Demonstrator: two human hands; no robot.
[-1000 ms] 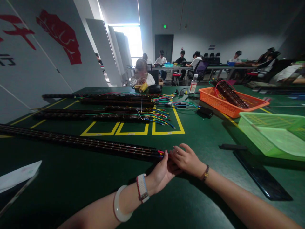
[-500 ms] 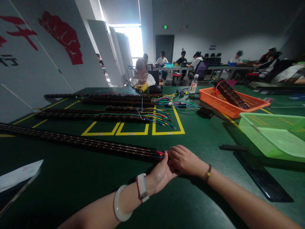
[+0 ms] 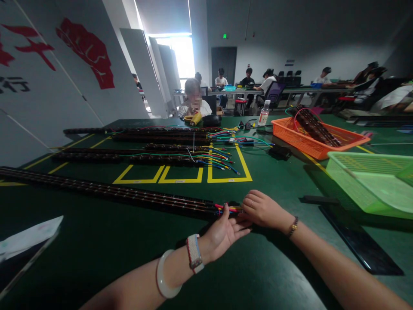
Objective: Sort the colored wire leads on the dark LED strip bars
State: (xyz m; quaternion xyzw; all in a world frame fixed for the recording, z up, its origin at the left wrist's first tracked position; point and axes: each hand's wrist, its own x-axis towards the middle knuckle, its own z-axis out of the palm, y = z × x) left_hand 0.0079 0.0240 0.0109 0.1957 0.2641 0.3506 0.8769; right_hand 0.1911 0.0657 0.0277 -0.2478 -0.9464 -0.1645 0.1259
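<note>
A long dark strip (image 3: pixel 106 192) lies across the green table from the far left to its near end in front of me. Coloured wires (image 3: pixel 229 208) stick out of that end. My left hand (image 3: pixel 222 234) rests palm up just under the strip's end, fingers stretched out, thumb against the wires. My right hand (image 3: pixel 263 210) sits to the right of it, fingers curled and pinching the free ends of the wires, drawn out to the right.
More dark strips (image 3: pixel 151 148) with coloured leads lie further back beside yellow floor-tape boxes (image 3: pixel 226 174). An orange basket (image 3: pixel 318 144) and a green basket (image 3: pixel 371 183) stand at the right. A black flat bar (image 3: pixel 358 241) lies near my right arm. A person (image 3: pixel 194 102) sits across the table.
My right hand has slid to the right, drawing the coloured wires out from the strip's end. My left hand has opened and flattened beneath them.
</note>
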